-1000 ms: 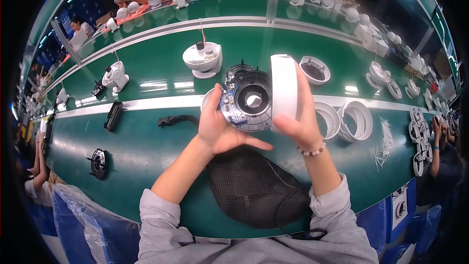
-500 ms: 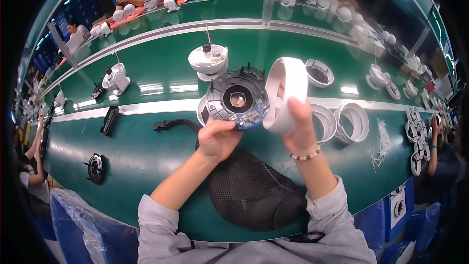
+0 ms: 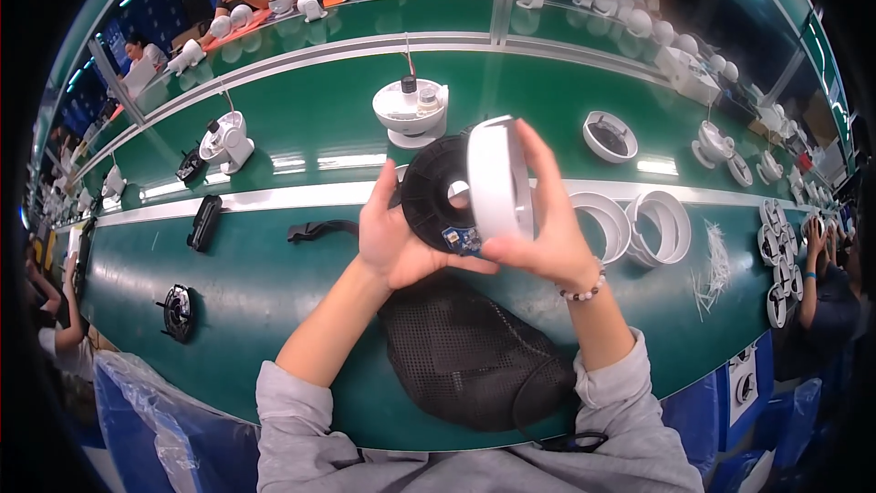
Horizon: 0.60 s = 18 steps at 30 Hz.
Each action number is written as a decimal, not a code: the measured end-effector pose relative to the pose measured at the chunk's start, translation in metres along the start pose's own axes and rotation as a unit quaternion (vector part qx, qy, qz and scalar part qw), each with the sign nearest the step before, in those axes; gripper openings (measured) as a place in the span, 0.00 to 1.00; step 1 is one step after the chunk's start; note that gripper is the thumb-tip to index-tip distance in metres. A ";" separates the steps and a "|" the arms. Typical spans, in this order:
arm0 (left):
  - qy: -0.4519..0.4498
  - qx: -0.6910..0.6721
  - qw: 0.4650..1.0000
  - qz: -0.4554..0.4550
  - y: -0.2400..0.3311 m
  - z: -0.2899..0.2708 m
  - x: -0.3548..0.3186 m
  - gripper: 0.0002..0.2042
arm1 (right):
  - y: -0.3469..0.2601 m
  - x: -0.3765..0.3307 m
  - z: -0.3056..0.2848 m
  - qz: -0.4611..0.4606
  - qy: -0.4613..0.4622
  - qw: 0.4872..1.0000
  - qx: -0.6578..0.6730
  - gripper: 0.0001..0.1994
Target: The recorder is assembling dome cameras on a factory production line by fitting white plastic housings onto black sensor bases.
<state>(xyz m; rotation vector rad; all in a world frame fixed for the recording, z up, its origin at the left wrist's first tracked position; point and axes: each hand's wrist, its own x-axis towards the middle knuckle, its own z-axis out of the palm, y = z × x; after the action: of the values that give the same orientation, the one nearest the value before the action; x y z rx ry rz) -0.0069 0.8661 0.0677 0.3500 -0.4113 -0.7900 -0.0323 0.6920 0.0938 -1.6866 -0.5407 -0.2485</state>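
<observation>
Above the bench, my left hand [image 3: 391, 242] cradles a round black plastic part [image 3: 422, 192], with the thumb up along its left edge and the fingers beneath. A small blue circuit board [image 3: 461, 239] shows at that part's lower edge. My right hand [image 3: 547, 237] grips a white ring-shaped housing [image 3: 497, 184] by its right side, thumb low and fingers over the far edge. The housing stands on edge in front of the black part and hides its right side; whether the two touch, I cannot tell. Below my hands lies a black mesh bag [image 3: 470, 356].
Two white rings [image 3: 659, 228] lie right of my hand, beside white plastic strips [image 3: 714, 265]. Left are a black bar-shaped part [image 3: 204, 224] and a round black part [image 3: 179, 313]. White units [image 3: 411, 114] stand on the green belt [image 3: 310, 114] ahead. Other people work around.
The white housing has moved left, over the black part. My left hand has opened its grip into a cradle, and the black part has turned. Units on the belt have shifted slightly right.
</observation>
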 end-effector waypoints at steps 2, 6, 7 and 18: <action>0.022 0.013 1.000 0.009 -0.001 -0.010 0.000 0.29 | 0.000 -0.001 0.000 0.031 -0.021 0.998 -0.056 0.59; 0.024 0.000 0.999 0.026 0.003 -0.010 -0.007 0.28 | -0.012 0.001 0.000 -0.105 -0.045 0.964 -0.240 0.57; 0.007 0.002 1.000 0.029 0.005 -0.010 -0.008 0.28 | -0.014 0.004 0.000 -0.062 -0.042 0.989 -0.131 0.58; 0.083 0.004 0.993 0.080 0.005 0.002 -0.019 0.27 | -0.028 0.008 0.021 -0.146 -0.106 0.926 -0.331 0.61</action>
<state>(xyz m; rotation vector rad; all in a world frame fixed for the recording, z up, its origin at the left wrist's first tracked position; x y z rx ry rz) -0.0170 0.8831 0.0674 0.3822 -0.2818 -0.5989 -0.0411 0.7167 0.1176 -2.3028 -0.9463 -0.5110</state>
